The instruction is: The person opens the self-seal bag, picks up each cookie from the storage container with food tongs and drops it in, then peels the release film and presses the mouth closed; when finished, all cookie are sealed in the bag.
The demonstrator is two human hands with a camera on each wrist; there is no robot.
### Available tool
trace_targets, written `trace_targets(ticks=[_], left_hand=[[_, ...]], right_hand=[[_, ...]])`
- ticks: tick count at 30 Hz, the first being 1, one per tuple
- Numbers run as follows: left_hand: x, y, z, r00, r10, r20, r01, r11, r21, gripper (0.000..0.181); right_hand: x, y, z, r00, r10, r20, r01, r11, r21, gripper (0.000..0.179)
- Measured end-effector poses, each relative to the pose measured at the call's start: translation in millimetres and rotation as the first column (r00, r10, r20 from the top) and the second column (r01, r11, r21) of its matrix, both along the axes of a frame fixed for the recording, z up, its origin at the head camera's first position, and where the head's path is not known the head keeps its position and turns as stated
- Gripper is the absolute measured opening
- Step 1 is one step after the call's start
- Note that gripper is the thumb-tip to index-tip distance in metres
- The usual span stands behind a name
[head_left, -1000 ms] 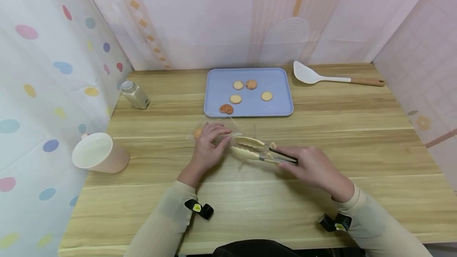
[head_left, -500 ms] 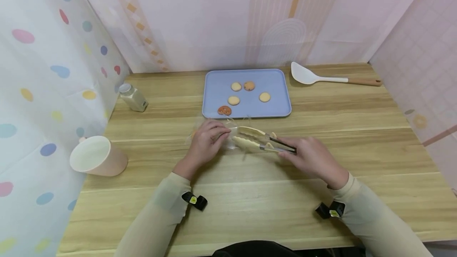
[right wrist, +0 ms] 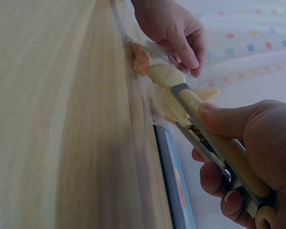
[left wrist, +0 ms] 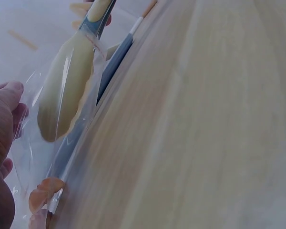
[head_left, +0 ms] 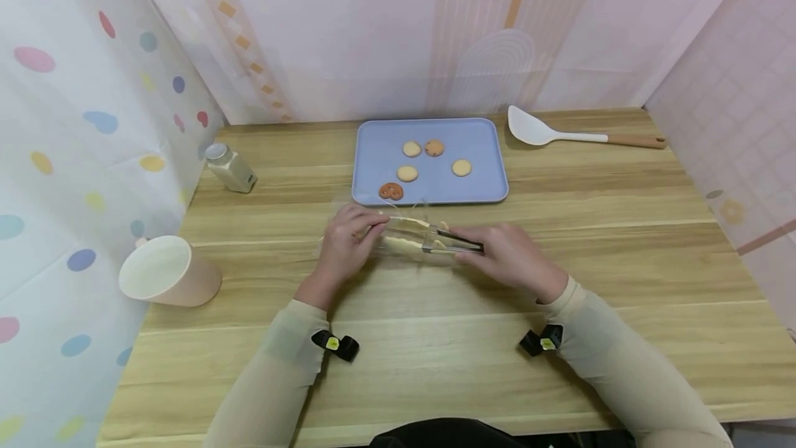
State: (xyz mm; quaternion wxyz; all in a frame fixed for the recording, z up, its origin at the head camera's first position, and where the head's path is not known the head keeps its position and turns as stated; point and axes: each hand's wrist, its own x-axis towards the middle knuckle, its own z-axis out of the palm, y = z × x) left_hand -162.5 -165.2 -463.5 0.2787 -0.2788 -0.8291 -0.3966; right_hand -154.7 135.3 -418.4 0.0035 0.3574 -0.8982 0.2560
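My left hand [head_left: 345,240] pinches the edge of a clear plastic bag [left wrist: 26,155] between thumb and fingers, just in front of the blue tray. In my right hand [head_left: 513,258] is a pair of cream-tipped tongs [head_left: 404,244], gripped around the handles. The tongs' scalloped heads are spread apart and reach into the bag, pointing left. Orange-brown cookies [left wrist: 46,193] lie at the bag's far end, partly hidden by the left hand in the head view. I cannot see the heads touching them.
Behind the hands, the blue tray [head_left: 485,189] bears several round cookies and a pretzel-shaped one [head_left: 391,191]. A white spatula [head_left: 531,128] with a wooden handle lies at back right. At left are a shaker jar [head_left: 231,168] and a pale pink mug [head_left: 199,275] near the wall cloth.
My right hand has moved left with the tongs, so their heads are now deeper in the bag. My left hand has shifted slightly left and up, still pinching the bag.
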Motion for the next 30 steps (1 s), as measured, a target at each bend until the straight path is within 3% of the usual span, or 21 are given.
trace_targets(ticks=[7, 13, 21, 26, 30], left_hand=[[-2.3, -3.8, -2.3, 1.0, 0.008, -0.022, -0.007, 0.999, 0.043, 0.012], [-5.3, -4.8, -6.5, 1.0, 0.02, -0.012, -0.019, 0.994, 0.105, 0.012], [-5.7, -3.7, -8.5, 0.999, 0.011, 0.04, -0.019, 0.979, 0.203, 0.008], [-4.3, -2.0, -8.7, 1.0, 0.003, 0.028, -0.009, 0.976, 0.219, 0.011], [-2.0, 0.4, -9.6, 1.0, -0.007, 0.011, 0.005, 0.976, 0.219, 0.015]], right_hand=[[-6.0, -1.2, 0.7, 0.999, 0.042, 0.01, -0.042, 0.999, -0.016, 0.044], [0.7, 27.8, 15.6, 1.0, 0.013, 0.024, -0.013, 1.0, -0.019, 0.045], [4.0, 67.2, 36.3, 0.998, -0.02, -0.052, 0.015, 0.995, -0.096, 0.045], [-12.8, 71.9, 48.7, 0.99, -0.104, -0.095, 0.097, 0.993, -0.071, 0.044], [-36.4, 60.3, 46.3, 0.99, -0.128, -0.061, 0.129, 0.992, 0.007, 0.043]])
